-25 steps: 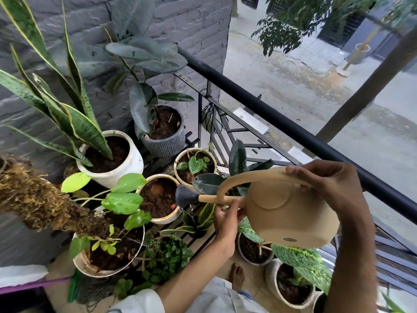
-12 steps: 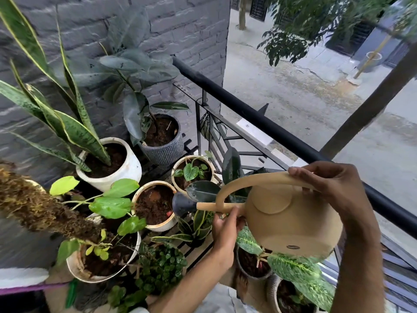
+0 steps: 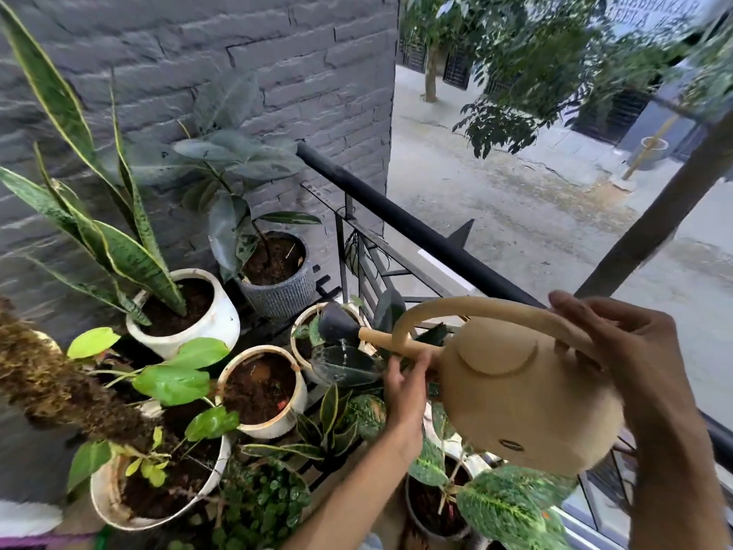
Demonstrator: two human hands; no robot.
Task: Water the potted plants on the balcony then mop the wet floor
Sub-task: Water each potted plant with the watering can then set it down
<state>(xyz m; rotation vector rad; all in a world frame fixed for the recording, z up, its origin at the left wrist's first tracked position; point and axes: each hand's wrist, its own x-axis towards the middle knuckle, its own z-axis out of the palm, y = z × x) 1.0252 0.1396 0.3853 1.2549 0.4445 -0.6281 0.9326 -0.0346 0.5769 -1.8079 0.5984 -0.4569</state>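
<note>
A beige watering can [image 3: 519, 394] is tilted to the left over the pots. My right hand [image 3: 630, 351] grips the rear of its arched handle. My left hand [image 3: 404, 391] steadies the base of the spout from below. The dark rose head [image 3: 333, 321] hangs over a small cream pot [image 3: 301, 359] with dark leaves, and thin streams of water fall from it. Beside that stand a cream pot of bare soil [image 3: 260, 391], a white pot with a snake plant [image 3: 186, 311] and a grey ribbed pot [image 3: 277, 275] with a rubber plant.
A grey brick wall [image 3: 277, 73] closes the left side. A black balcony railing [image 3: 428, 240] runs diagonally behind the pots. A large pot with a moss pole [image 3: 154, 486] and low leafy plants [image 3: 261, 506] crowd the near left. A variegated plant [image 3: 511, 506] sits under the can.
The can has tipped further left and its rose has shifted right, from over the bare-soil pot to the small pot by the railing. Water now falls from the rose. The view has tilted upward.
</note>
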